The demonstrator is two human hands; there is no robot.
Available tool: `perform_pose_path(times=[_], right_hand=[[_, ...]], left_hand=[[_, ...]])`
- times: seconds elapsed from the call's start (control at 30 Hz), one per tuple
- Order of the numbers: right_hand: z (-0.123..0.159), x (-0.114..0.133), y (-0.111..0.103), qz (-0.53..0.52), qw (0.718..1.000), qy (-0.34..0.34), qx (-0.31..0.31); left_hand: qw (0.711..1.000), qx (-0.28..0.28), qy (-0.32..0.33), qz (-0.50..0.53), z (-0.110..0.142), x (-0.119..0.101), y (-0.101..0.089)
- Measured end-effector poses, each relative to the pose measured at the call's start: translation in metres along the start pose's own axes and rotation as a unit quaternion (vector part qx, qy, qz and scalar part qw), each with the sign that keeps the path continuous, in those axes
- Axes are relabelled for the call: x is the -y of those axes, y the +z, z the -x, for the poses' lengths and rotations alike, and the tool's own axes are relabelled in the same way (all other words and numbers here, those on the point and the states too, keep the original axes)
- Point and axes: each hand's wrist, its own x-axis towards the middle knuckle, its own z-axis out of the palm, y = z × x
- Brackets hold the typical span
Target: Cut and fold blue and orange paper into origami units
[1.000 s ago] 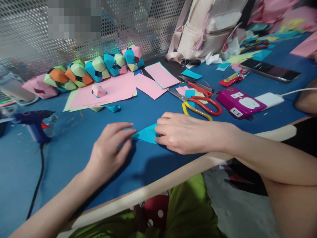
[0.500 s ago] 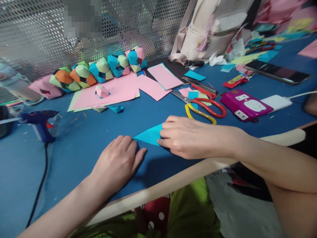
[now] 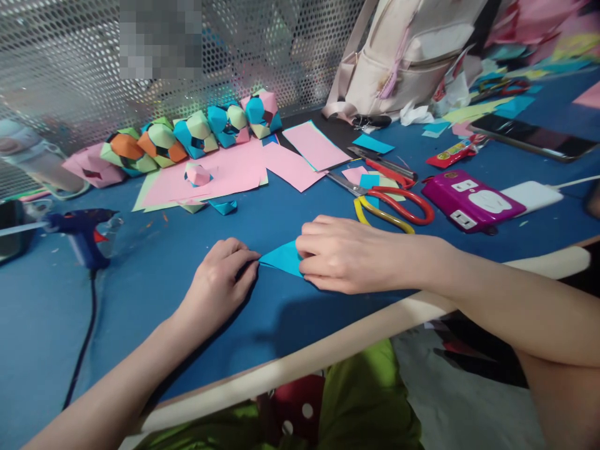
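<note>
We are keeping our right hand [image 3: 340, 255] curled over the wide end of a folded blue triangle [image 3: 282, 258], gripping it close to the blue table [image 3: 42, 325]. That end is disappearing under our fingers, so we are seeing only the narrower part. Our left hand [image 3: 225, 272] is resting by the other end with its fingertips drawn together at the point; whether they are pinching or just touching it, we cannot tell.

The triangle is lying between our two hands, near the table's front edge. Its tip is pointing left, and its long axis is running from hand to hand, almost level and rising slightly to the right.

Beyond our right hand, scissors [image 3: 360, 190] are lying just beside a purple adapter [image 3: 473, 200], which is showing a white figure between its sockets. A red wrapper [image 3: 452, 154] is bearing print that is coming out too small to read. Over to the left, a glue gun [image 3: 87, 234] is lying on the table.
</note>
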Motion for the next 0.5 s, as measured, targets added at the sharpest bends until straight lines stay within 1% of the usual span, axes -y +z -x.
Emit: perform_pose_path(times=[0.13, 0.23, 0.37, 0.43, 0.5], right_hand=[[-0.003, -0.006, 0.005, -0.027, 0.998, 0.001, -0.06], [-0.004, -0.008, 0.008, -0.049, 0.996, 0.021, -0.067], [-0.004, -0.01, 0.011, -0.062, 0.994, 0.047, -0.08], [-0.004, -0.01, 0.012, -0.053, 0.993, 0.05, -0.096], [-0.004, -0.01, 0.012, -0.042, 0.992, 0.038, -0.117]], left_hand=[[1.0, 0.003, -0.01, 0.002, 0.0, 0.0, -0.001], [1.0, 0.002, -0.012, -0.002, -0.001, 0.001, -0.001], [1.0, -0.012, -0.003, -0.026, -0.001, 0.004, 0.0], [0.999, -0.018, -0.006, -0.03, -0.001, 0.005, 0.0], [0.999, -0.021, -0.028, -0.017, -0.002, 0.004, -0.002]])
